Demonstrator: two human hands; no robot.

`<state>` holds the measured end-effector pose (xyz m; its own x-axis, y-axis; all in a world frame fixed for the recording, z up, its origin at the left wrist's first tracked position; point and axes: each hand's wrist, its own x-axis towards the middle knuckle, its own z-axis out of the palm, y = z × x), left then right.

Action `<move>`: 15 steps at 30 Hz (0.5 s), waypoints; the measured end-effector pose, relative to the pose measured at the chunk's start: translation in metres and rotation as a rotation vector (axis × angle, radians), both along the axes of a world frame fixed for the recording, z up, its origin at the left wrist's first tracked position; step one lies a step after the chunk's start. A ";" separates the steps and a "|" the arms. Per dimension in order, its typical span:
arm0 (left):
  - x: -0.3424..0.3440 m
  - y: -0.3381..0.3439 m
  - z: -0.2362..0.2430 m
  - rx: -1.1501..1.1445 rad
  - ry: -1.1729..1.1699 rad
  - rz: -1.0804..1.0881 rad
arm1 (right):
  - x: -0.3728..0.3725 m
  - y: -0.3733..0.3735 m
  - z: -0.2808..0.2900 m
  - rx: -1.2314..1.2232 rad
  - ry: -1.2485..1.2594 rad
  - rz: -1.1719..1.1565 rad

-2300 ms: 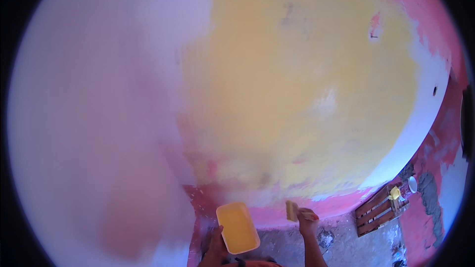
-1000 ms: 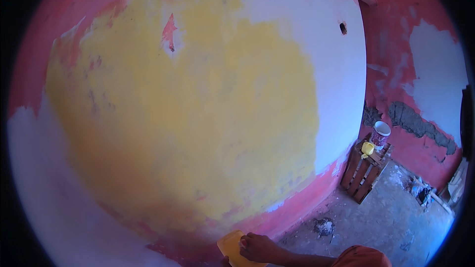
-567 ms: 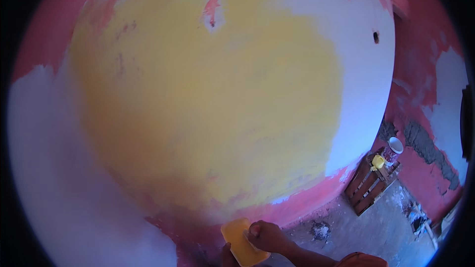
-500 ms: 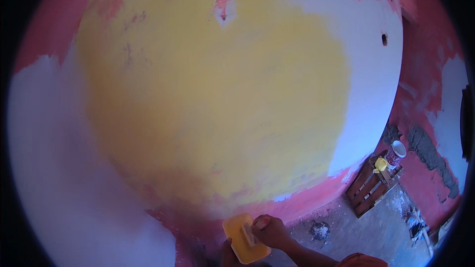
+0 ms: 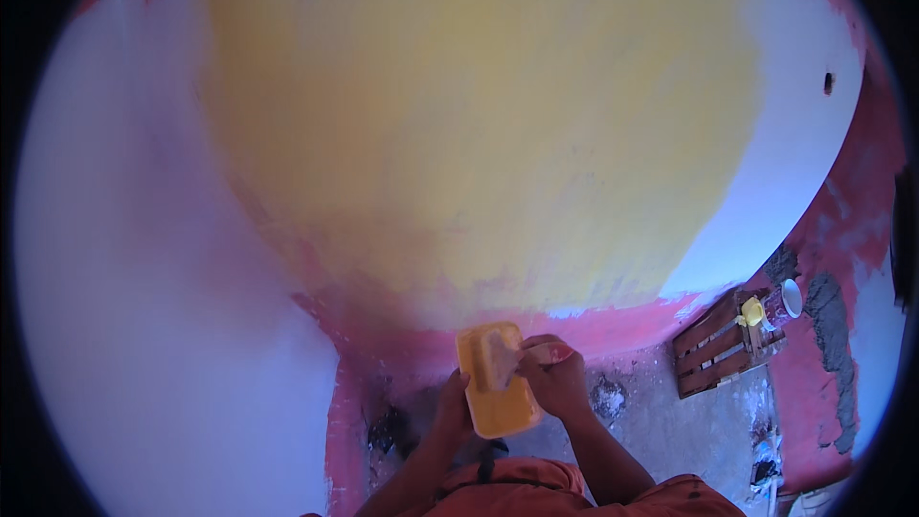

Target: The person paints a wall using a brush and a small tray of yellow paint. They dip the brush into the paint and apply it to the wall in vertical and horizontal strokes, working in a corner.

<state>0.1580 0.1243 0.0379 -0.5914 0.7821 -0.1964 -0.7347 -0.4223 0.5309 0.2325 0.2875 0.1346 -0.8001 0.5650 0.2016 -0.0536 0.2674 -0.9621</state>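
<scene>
Right hand in a curled grip, left hand (nearer the body) alongside.

We are in a room in the midst of repair and painting.
The wall before us wears a broad patch of yellow over white, with pink along its foot; the pink side wall shows rough grey cement. The grey floor is flecked with white, a wooden crate bears a bucket, and a brush is at a tray of yellow paint. Whose building, we cannot tell.
</scene>
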 end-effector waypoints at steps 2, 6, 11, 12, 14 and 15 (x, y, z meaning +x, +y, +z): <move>0.001 -0.003 0.002 -0.007 0.016 0.022 | -0.003 -0.005 0.005 0.057 0.004 -0.037; 0.008 -0.002 0.012 -0.005 0.002 0.045 | -0.001 -0.006 0.008 -0.033 -0.016 -0.019; -0.002 -0.005 0.018 0.089 -0.001 0.028 | 0.010 0.004 0.039 0.320 0.065 0.197; -0.002 -0.007 0.017 0.085 0.006 0.037 | 0.010 0.003 0.049 0.407 0.052 0.251; -0.003 -0.006 0.017 0.083 0.021 0.048 | 0.007 0.005 0.053 0.510 0.017 0.358; -0.003 -0.005 0.018 0.090 0.001 0.035 | 0.007 0.007 0.053 0.526 -0.005 0.411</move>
<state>0.1547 0.1195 0.0562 -0.6186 0.7756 -0.1256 -0.7183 -0.4935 0.4903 0.2390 0.2948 0.1872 -0.9310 0.0408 0.3627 -0.2474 0.6600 -0.7094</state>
